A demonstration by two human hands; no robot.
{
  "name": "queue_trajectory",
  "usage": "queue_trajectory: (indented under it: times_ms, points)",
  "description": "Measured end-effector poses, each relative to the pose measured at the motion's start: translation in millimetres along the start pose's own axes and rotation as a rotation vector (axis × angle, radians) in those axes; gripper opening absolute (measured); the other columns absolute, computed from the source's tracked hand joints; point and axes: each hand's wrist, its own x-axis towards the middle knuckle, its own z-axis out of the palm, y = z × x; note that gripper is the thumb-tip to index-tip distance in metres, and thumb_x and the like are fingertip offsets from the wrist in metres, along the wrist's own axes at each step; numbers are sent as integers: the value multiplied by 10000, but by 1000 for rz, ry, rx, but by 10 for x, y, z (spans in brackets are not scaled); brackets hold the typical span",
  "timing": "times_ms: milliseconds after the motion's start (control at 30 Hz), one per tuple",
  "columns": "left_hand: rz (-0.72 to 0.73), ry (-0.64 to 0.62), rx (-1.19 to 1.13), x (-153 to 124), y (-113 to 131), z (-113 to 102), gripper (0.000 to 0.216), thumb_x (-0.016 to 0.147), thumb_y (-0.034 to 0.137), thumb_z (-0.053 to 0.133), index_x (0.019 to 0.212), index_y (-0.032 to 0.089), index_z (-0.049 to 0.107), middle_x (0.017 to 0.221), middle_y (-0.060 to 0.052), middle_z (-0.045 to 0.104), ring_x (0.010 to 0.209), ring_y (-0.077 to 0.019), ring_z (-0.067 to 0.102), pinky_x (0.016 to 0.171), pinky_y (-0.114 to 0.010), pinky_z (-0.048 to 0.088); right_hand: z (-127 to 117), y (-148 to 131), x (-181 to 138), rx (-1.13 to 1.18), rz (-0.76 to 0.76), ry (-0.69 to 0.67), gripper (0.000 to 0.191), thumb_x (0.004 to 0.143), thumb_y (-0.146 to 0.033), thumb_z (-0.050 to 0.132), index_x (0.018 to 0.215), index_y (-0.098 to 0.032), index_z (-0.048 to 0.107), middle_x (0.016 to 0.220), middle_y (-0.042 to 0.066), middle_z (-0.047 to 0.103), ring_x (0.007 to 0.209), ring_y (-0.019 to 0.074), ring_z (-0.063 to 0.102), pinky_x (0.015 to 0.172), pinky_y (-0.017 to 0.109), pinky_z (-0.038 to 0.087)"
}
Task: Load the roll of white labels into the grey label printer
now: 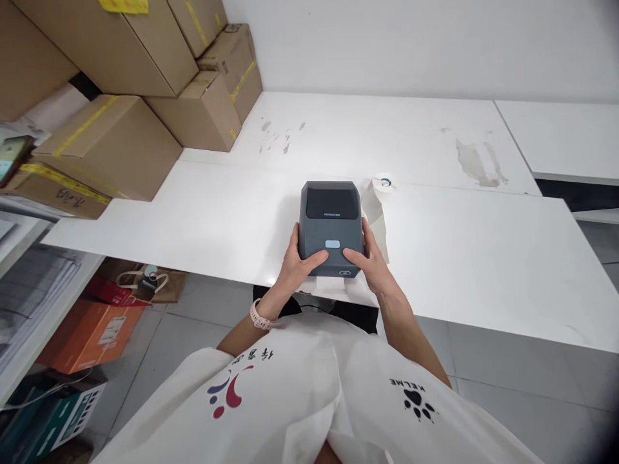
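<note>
A dark grey label printer [331, 230] with a black window and a pale button sits near the front edge of the white table. My left hand [296, 265] grips its left side, the thumb resting on top beside the button. On the other side, my right hand [375, 263] holds the printer in the same way, thumb on top. Fingers under and behind the sides are hidden. Just right of the printer lies a crumpled white paper strip [376, 212], with a small ring-shaped roll core [385, 182] at its far end.
Cardboard boxes [111, 142] with yellow tape are stacked on the table's left end. A phone-like object [13, 154] rests on a lower box. Below left stand a shelf [43, 290] and an orange box [91, 335]. A white wall [411, 48] closes the back.
</note>
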Motion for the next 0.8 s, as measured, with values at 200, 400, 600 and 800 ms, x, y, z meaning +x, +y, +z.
queue_trajectory:
  times_ms: [200,400,600,800]
  points:
    - [-50,149,89,-324,-189,-64,966,803,587,778,1596,294,312,1614,-149,450,1399,-309,540,1069,-422,518,16,24,30,17,-16,40,1055,859,-524,746,1686,-352,113,1711,97,352,1519,316,455,1193,586,455]
    - [-360,-135,1,-674,-197,14,522,793,685,711,780,163,731,763,-54,685,656,-138,562,616,-290,427,-6,134,71,-54,-87,3,1018,919,-572,653,1693,-333,36,1759,85,228,1584,282,346,1247,551,397]
    - [-419,-196,-215,-495,-61,174,457,685,583,835,618,151,705,645,-36,657,528,-81,476,538,-271,332,21,110,67,-63,-71,29,1050,905,-578,649,1693,-289,17,1747,115,252,1575,290,361,1232,551,412]
    - [-306,-194,-28,-508,-211,114,455,765,601,762,583,190,691,634,-37,694,561,-124,545,581,-292,404,130,-187,125,-73,-64,110,1139,812,-512,769,1688,-285,76,1749,123,235,1579,297,342,1254,536,380]
